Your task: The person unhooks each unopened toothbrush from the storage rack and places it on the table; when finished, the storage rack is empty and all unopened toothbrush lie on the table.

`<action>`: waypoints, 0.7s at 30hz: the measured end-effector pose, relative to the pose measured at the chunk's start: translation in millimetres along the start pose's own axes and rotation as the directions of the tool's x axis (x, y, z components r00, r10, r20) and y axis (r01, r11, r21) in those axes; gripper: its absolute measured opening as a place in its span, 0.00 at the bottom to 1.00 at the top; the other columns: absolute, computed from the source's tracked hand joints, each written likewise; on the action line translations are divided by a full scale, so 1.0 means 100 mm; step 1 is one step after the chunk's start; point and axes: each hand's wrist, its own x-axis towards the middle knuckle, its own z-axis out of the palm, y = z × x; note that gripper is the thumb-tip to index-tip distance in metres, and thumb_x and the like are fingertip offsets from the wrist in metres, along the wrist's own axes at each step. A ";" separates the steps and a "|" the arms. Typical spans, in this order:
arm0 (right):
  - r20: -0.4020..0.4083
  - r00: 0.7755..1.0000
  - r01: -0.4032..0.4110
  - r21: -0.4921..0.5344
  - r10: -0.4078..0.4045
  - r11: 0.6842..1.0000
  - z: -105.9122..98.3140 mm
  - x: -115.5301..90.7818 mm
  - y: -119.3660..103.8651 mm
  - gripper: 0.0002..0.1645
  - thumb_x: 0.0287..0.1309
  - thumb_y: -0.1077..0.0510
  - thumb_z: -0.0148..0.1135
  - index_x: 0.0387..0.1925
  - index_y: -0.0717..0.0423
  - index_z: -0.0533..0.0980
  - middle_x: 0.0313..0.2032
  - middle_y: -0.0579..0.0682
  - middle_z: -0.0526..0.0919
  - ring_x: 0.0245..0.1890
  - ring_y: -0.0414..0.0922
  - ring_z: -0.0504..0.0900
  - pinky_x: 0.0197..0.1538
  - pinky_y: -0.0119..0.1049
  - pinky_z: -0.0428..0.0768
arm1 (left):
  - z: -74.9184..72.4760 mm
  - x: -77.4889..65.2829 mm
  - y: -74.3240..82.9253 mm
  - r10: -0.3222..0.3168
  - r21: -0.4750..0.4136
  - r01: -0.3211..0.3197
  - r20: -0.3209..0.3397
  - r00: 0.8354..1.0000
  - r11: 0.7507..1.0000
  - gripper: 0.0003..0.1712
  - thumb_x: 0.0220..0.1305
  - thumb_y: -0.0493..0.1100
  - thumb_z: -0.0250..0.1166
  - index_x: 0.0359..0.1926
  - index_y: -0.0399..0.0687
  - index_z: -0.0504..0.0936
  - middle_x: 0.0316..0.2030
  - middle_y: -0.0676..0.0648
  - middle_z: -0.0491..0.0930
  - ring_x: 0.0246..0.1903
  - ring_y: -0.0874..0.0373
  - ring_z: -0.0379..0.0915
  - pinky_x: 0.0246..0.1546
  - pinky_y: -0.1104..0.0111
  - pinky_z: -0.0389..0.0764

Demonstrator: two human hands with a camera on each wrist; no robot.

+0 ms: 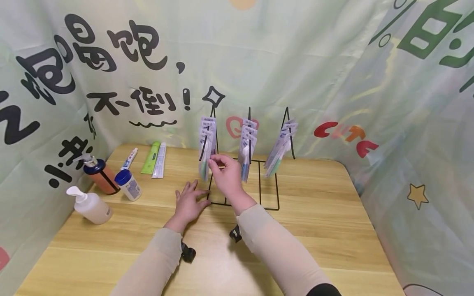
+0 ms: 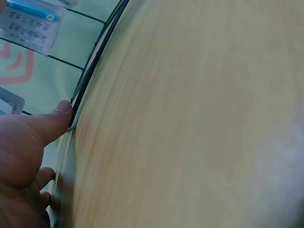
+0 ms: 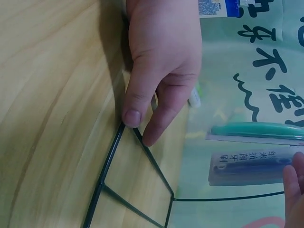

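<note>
Toothbrush packs (image 1: 207, 144) hang in a row on the left hook of a black wire rack (image 1: 277, 193). My right hand (image 1: 227, 176) pinches the front pack of that row low on its side, thumb and index finger together. In the right wrist view, those fingertips (image 3: 292, 183) show at a clear toothbrush pack (image 3: 247, 166). My left hand (image 1: 189, 203) lies low at the rack's front left corner, fingers spread. Its thumb (image 3: 135, 104) and index finger rest on the base wire there. More packs hang on the middle hook (image 1: 247, 148) and the right hook (image 1: 283, 144).
Left on the wooden table (image 1: 314, 238) stand an orange pump bottle (image 1: 103, 179), a white pump bottle (image 1: 90, 207) and a blue-capped tub (image 1: 128, 185). Toothpaste tubes, one green (image 1: 151, 158), lie behind them. A printed curtain (image 1: 296, 53) encloses the back and sides.
</note>
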 end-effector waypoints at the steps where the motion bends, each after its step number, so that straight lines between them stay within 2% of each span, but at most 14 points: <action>1: -0.003 1.000 -0.003 -0.001 0.003 1.000 0.00 0.00 0.00 0.05 0.67 0.67 0.70 0.41 0.66 0.87 0.41 0.59 0.91 0.39 0.53 0.90 0.40 0.36 0.89 | 0.01 0.00 0.00 0.000 0.002 0.000 -0.002 1.000 1.000 0.22 0.66 0.51 0.75 0.57 0.49 0.89 0.78 0.30 0.60 0.79 0.26 0.45 0.69 0.21 0.33; 11: -0.026 1.000 -0.011 -0.029 0.010 1.000 -0.01 0.03 -0.01 0.06 0.68 0.66 0.69 0.43 0.66 0.87 0.40 0.59 0.91 0.38 0.52 0.90 0.41 0.37 0.89 | 0.05 0.00 0.01 -0.014 0.004 0.014 -0.016 1.000 1.000 0.21 0.66 0.50 0.76 0.56 0.50 0.90 0.78 0.31 0.61 0.79 0.26 0.46 0.69 0.21 0.34; 21: 0.022 1.000 -0.021 -0.025 0.022 0.999 -0.11 -0.06 -0.08 0.06 0.71 0.67 0.65 0.44 0.68 0.84 0.42 0.60 0.90 0.42 0.54 0.88 0.42 0.38 0.89 | 0.03 0.00 0.01 -0.019 -0.005 0.019 -0.014 1.000 1.000 0.22 0.65 0.51 0.76 0.57 0.50 0.89 0.78 0.32 0.60 0.79 0.28 0.45 0.70 0.22 0.32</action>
